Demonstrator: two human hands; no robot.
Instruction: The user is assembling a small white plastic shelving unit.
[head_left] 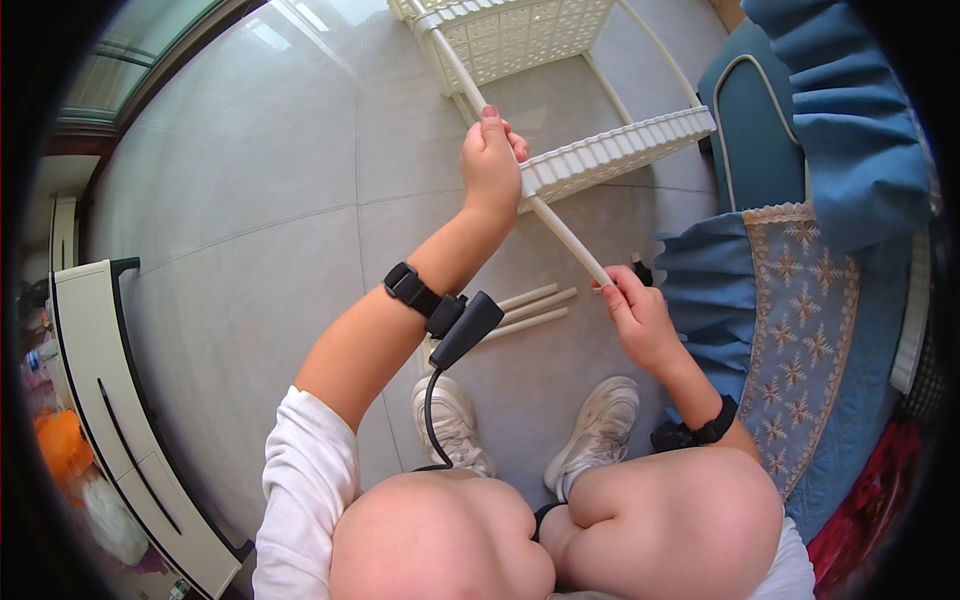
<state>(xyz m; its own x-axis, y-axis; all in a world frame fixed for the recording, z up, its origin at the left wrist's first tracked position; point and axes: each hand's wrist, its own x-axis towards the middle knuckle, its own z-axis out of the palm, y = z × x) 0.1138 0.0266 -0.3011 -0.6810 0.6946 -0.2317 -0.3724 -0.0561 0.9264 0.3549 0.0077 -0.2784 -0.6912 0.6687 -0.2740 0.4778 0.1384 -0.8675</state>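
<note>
A cream plastic shelf rack lies on its side, its perforated basket tiers joined by tubes. My left hand is closed round a white tube of that rack, just beyond the nearer tier. On this side of the tier a tube sticks out toward me, in line with the first. My right hand pinches the free end of this tube between thumb and fingers. A small white bit shows at those fingertips, too small to make out.
Several loose white tubes lie on the tiled floor by my shoes. To the right hangs a blue ruffled bedspread. A cream drawer cabinet stands at the left. A small black object lies behind my right hand.
</note>
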